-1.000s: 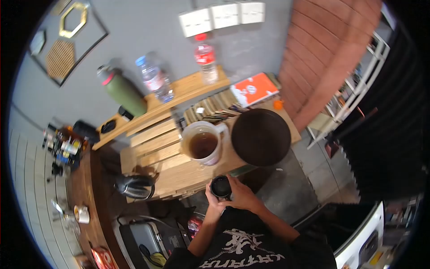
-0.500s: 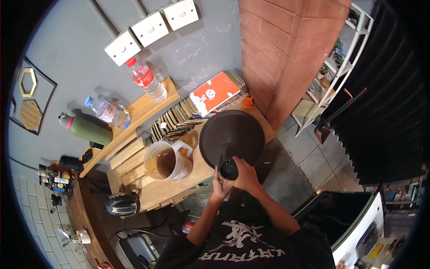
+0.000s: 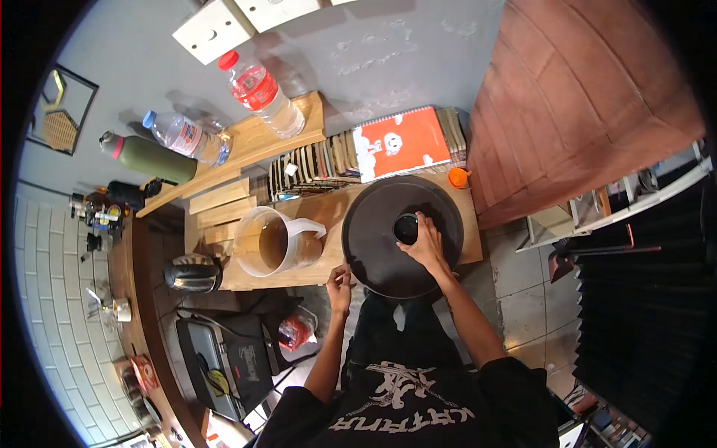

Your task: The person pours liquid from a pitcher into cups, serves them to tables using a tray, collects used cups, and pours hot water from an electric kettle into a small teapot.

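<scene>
My right hand (image 3: 426,245) is wrapped around a small dark cup (image 3: 405,228), its round opening facing up. The cup is over the round dark brown tray (image 3: 381,265); whether its base touches the tray I cannot tell. Just off the tray's lower left edge is my left hand (image 3: 340,289), fingers loosely bent and apart, with nothing visible in them. Left of the tray, a translucent plastic pitcher (image 3: 254,257) of brown liquid stands on the wooden table (image 3: 261,282).
Behind the tray are a row of books (image 3: 317,170), a red-and-white spiral notebook (image 3: 403,145) and an orange object (image 3: 458,178). A water bottle (image 3: 265,97), another bottle (image 3: 187,138) and a green flask (image 3: 153,158) stand on the ledge. A kettle (image 3: 193,274) is at left.
My right hand has carried the cup from the tray's near edge to over its middle. My left hand has come away from the cup to the left. The view has shifted.
</scene>
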Demonstrator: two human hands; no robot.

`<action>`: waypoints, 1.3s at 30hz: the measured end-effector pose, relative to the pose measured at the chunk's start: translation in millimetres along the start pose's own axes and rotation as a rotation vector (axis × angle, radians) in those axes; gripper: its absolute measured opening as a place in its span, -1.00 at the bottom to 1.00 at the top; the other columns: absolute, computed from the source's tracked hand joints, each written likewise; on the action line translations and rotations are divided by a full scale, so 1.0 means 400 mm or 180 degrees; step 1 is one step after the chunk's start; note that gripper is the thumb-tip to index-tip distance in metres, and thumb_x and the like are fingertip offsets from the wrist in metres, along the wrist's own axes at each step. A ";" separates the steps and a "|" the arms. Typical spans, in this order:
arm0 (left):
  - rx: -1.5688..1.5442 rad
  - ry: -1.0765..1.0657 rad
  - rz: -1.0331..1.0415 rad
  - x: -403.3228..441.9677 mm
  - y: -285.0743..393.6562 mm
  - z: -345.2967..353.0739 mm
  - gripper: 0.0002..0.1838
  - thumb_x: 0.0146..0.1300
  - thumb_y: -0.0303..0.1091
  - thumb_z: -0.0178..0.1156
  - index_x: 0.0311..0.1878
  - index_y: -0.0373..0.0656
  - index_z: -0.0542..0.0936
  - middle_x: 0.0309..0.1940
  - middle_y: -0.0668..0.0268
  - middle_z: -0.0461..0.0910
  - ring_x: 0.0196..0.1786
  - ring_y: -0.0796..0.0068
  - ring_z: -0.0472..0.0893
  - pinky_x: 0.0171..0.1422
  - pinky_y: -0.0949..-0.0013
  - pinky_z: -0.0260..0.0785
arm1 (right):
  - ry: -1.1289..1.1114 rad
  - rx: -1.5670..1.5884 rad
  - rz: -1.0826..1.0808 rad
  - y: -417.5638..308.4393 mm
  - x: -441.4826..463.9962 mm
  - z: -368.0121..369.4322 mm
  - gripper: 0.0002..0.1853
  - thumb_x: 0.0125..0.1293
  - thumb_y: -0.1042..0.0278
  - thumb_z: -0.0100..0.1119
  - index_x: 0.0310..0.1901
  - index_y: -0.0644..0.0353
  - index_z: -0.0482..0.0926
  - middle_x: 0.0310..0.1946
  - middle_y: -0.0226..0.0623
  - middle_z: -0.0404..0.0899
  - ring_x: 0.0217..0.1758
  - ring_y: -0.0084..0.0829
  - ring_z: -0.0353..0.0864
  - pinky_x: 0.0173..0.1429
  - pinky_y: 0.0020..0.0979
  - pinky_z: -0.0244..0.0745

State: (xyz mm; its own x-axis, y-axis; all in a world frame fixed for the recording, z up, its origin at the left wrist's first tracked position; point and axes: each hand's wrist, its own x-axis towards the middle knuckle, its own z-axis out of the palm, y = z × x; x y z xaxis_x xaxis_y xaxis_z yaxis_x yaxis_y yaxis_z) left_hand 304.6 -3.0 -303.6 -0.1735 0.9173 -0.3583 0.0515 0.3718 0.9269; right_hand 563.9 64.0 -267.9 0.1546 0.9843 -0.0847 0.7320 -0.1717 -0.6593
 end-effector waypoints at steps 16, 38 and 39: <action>0.1436 -0.0380 0.0877 0.223 0.001 0.027 -0.66 0.30 -0.57 0.06 0.13 -0.16 0.56 -0.08 0.15 0.60 -0.03 0.31 0.58 0.07 0.33 0.43 | -0.0718 0.0123 0.0285 0.020 0.006 -0.093 0.08 -0.09 -0.01 0.56 0.37 0.25 0.11 0.19 0.14 0.31 0.12 0.16 0.50 0.12 -0.02 0.48; 0.1860 -0.0216 0.0524 0.279 0.054 0.053 -0.42 0.16 -0.45 0.28 0.26 -0.22 0.34 -0.13 -0.05 0.64 -0.05 0.10 0.67 0.07 0.16 0.46 | 0.1851 -0.0220 0.1371 0.203 -0.150 0.040 -0.76 0.41 0.48 0.00 0.06 0.35 0.39 -0.18 0.18 0.54 -0.17 0.20 0.56 -0.19 0.01 0.45; 0.1878 -0.0299 0.0573 0.273 0.062 0.052 -0.42 0.16 -0.45 0.28 0.26 -0.22 0.34 -0.13 -0.05 0.64 -0.05 0.10 0.67 0.07 0.16 0.46 | 0.2052 -0.0100 0.1358 0.200 -0.163 0.043 -0.80 0.41 0.53 -0.04 0.03 0.35 0.40 -0.23 0.19 0.54 -0.23 0.19 0.57 -0.21 0.01 0.45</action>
State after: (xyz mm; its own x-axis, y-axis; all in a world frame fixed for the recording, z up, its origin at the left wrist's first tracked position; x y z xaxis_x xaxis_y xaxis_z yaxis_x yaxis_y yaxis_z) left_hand 307.2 109.2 -322.0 -0.0256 0.9716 -0.2353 0.6113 0.2015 0.7653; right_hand 600.8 -13.3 -327.9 0.7762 0.6166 0.1314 0.5393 -0.5416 -0.6449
